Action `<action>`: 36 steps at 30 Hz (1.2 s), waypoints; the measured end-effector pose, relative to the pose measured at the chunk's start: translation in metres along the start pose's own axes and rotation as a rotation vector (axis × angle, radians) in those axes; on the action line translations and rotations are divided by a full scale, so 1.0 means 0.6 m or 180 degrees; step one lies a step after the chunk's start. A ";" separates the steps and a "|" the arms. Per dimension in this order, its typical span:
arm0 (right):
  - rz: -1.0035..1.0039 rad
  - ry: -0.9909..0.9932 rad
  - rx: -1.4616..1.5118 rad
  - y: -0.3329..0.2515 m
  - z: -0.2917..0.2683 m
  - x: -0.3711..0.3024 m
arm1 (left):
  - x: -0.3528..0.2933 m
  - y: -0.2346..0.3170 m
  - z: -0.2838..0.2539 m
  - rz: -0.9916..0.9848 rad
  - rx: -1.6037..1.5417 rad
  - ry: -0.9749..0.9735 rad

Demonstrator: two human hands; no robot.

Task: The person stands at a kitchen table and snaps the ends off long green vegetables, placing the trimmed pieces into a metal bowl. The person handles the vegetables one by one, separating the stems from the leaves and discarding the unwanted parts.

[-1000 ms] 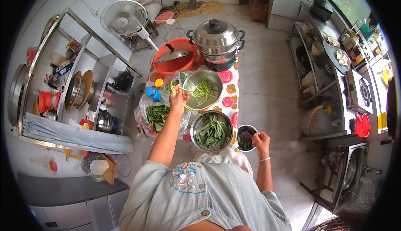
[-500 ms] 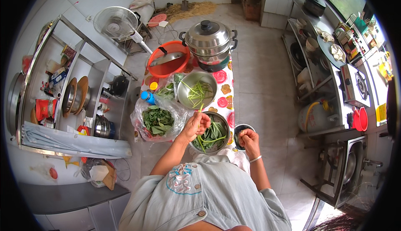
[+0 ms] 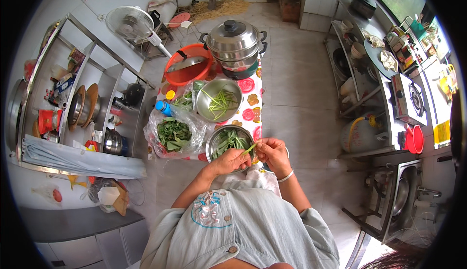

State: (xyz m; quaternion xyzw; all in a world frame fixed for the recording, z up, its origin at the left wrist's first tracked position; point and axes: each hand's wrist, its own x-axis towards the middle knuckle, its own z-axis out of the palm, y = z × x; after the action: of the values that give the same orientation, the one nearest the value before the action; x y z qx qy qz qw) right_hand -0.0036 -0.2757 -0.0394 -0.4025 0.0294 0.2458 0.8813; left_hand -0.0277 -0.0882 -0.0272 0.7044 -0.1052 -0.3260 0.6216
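Observation:
My left hand [image 3: 234,161] pinches a short green vegetable stem [image 3: 251,148] above the near metal bowl. My right hand [image 3: 273,155], a white bangle on its wrist, is closed on the stem's other end. The near metal bowl [image 3: 208,145] holds long green leaves [image 3: 229,140], and my hands hide its near right side. Just beyond it, a second metal bowl [image 3: 199,104] contains thin green stems [image 3: 222,104]. To the left, a clear plastic bag [image 3: 195,136] lies open around a heap of dark leafy greens [image 3: 173,135].
Beside the bag stands a blue-capped bottle [image 3: 163,107]. Farther back on the patterned tablecloth [image 3: 247,85] are an orange basin [image 3: 197,69] with a metal lid in it and a lidded steamer pot [image 3: 234,45]. Shelves line the left; a counter with a gas stove [image 3: 411,99] runs along the right.
My right hand has come left and up from above the container at the right, meeting my left hand at the stem. My left hand has lowered. The whole view has shifted slightly.

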 end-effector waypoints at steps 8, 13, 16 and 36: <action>-0.0496 0.0290 0.0090 -0.001 0.014 -0.030 | 0.017 0.004 0.029 0.1070 -0.0207 0.1218; -0.0580 0.0513 0.0274 0.005 0.069 -0.040 | 0.005 -0.006 0.028 0.1318 -0.0115 0.1600; -0.0379 0.0528 0.0288 0.008 0.085 -0.044 | -0.001 -0.012 0.022 0.1957 0.0104 0.1923; 0.0369 -0.0056 0.0642 0.087 0.161 -0.088 | -0.089 -0.071 -0.027 0.2799 -0.0285 0.1440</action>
State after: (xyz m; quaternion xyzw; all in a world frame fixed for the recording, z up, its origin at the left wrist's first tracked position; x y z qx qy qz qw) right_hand -0.0878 -0.1981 0.0027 -0.3072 0.0694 0.2956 0.9019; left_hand -0.0696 -0.0369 -0.0495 0.6191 -0.2407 0.1239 0.7371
